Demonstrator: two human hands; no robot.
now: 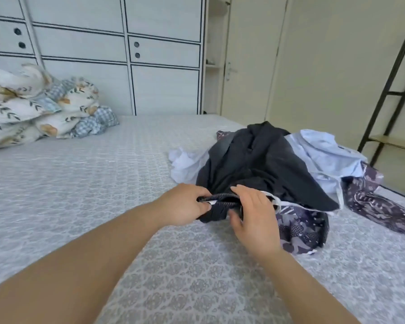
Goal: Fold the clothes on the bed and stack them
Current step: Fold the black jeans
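A loose pile of clothes lies on the right half of the bed [80, 183]. On top is a dark navy garment [260, 164]. Under it lie a pale blue shirt [325, 157], a white garment [187, 164] and a purple patterned garment [299, 232]. My left hand [182, 206] grips the near waistband edge of the dark garment with fingers and thumb. My right hand [253, 213] holds the same edge just to the right, fingers over the top and thumb underneath. A small white label shows between the two hands.
A heap of flower-print and blue checked bedding [40, 106] sits at the far left of the bed. White wardrobe doors [126, 54] stand behind, a cream door [250, 59] to their right, and a black metal shelf frame [388, 90] at the right edge.
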